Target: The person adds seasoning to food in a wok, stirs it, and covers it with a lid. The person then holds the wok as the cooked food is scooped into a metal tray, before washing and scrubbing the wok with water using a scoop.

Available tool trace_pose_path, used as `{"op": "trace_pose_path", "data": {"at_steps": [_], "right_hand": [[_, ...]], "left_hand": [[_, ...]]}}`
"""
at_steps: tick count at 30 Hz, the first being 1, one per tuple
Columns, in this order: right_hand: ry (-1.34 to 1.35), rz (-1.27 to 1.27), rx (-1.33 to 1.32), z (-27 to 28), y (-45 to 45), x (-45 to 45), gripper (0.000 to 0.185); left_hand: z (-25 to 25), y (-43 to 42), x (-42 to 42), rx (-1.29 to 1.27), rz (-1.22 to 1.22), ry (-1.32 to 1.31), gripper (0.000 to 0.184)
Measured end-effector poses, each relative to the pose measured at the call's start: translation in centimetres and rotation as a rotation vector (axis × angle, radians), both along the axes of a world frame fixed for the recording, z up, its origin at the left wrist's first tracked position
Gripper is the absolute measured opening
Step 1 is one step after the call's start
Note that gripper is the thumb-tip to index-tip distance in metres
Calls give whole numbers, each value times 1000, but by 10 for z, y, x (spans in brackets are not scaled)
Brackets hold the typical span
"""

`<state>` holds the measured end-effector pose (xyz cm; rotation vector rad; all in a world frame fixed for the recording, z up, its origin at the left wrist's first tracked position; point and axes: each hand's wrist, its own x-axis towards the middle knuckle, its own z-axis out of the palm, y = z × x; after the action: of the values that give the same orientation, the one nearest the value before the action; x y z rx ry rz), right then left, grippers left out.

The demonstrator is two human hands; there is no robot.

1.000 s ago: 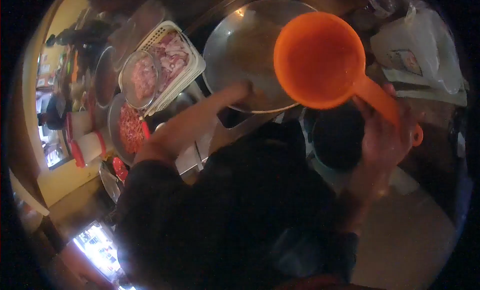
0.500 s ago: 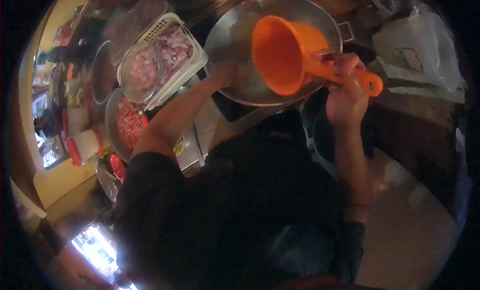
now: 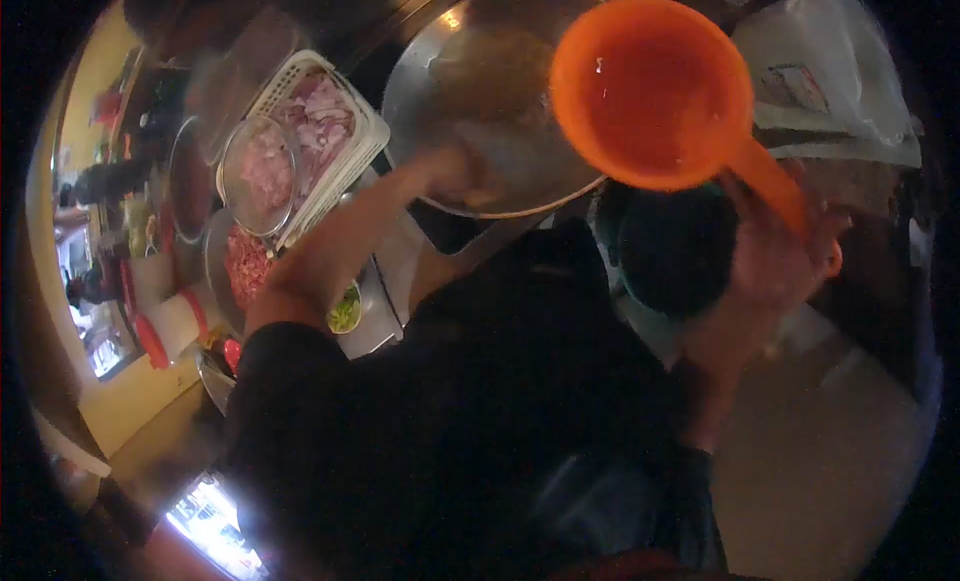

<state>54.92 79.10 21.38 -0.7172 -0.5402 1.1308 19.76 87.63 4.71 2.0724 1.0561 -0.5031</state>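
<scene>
An orange plastic water dipper [image 3: 650, 91] is raised at the upper right, its round mouth facing me. My right hand [image 3: 785, 246] is closed around the dipper's handle and blurred by motion. Beneath and to the left of the dipper sits a wide metal wok [image 3: 430, 91] with a wet, shiny inside. My left hand [image 3: 462, 176] reaches into the near left part of the wok. Its fingers are smeared, so I cannot make out whether they hold anything. The dipper hides the wok's right side.
Left of the wok stands a white plastic basket [image 3: 370, 131] of raw meat, with a round strainer [image 3: 258, 176] of meat over its edge. A bowl of reddish chopped food [image 3: 246, 266] and a small bowl of green pieces [image 3: 345, 309] are nearer me. A dark round bucket [image 3: 675, 251] stands low right; plastic bags [image 3: 840, 71] lie beyond.
My right hand has moved the dipper right and toward me, turning its mouth upward. My left hand stays in the wok. The small bowl of green pieces shows more fully now.
</scene>
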Motion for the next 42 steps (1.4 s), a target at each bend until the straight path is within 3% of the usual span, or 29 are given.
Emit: {"op": "trace_pose_path", "data": {"at_steps": [1,2,4,5,7,8,9,11,13,15,17,19,20,22,23,24,26,28,29,31,33,35,36,37,38,40,41,42], "right_hand": [[9,-64,-6,-2,-13,15,46],[8,-130,-15,-6,-28,29,47],[-22,-274,-51,-17,-57,56,50],[-70,-357,-81,-23,-70,70,51],[-228,-501,-172,-41,-91,100,54],[-366,-543,-225,-54,-100,114,55],[-461,-563,-267,-69,-105,126,56],[-453,-554,-208,-102,-109,140,53],[161,-530,-210,-127,-108,142,33],[170,-585,-238,-167,-107,145,35],[182,-636,-276,-221,-114,148,37],[-1533,-562,-834,-273,-114,163,41],[-1539,-561,-828,-276,-108,159,41],[-1820,-275,-1085,-278,-93,147,36],[-1825,-291,-1091,-295,-92,157,36],[-1848,-257,-1033,-337,-100,175,35],[-1868,-228,-970,-426,-125,207,35],[-1996,-192,-1144,-493,-144,232,41],[-1989,-194,-1137,-489,-136,229,41],[-1683,-14,-1460,-454,-109,207,49],[-1507,97,-1614,-435,-108,200,53],[-2238,404,-1554,-422,-111,200,56],[-1679,148,-1792,-392,-84,185,54],[-907,-469,-1726,-355,-53,165,53],[-494,-970,-1612,-316,-21,145,51],[-981,-853,-649,-275,26,109,44],[-1310,-510,-673,-232,57,99,40],[-1478,-581,-517,-229,81,73,47]], "left_hand": [[1,-6,12,-43,-22,-74,34],[7,-12,46,-104,170,-96,35],[11,-5,97,-223,427,-580,33],[8,6,125,-313,610,-666,32],[-15,44,165,-113,700,-728,29],[-32,54,170,165,599,-696,27],[-46,51,164,158,599,-697,27],[-72,55,139,113,332,-671,26],[-71,39,86,24,-42,-446,25],[-32,23,49,-135,-126,-194,25],[-18,19,60,-210,-32,-219,24],[-27,26,86,-269,217,-422,24],[-39,32,113,-260,367,-597,26],[-37,63,160,82,472,-538,30],[-48,86,168,228,505,-642,31],[-61,106,174,375,540,-743,32],[-81,126,175,333,617,-742,33],[-83,129,166,305,699,-738,33],[-76,109,153,243,510,-628,34],[-58,67,126,122,126,-392,35],[-42,30,107,-51,225,-572,35],[-1,35,128,-88,319,-566,36],[11,33,141,-121,418,-567,38],[-5,43,157,-11,487,-718,36],[-27,64,175,103,551,-869,34],[-53,115,200,483,673,-770,32],[-83,150,210,614,817,-762,31],[-105,170,214,743,958,-746,31]]}}
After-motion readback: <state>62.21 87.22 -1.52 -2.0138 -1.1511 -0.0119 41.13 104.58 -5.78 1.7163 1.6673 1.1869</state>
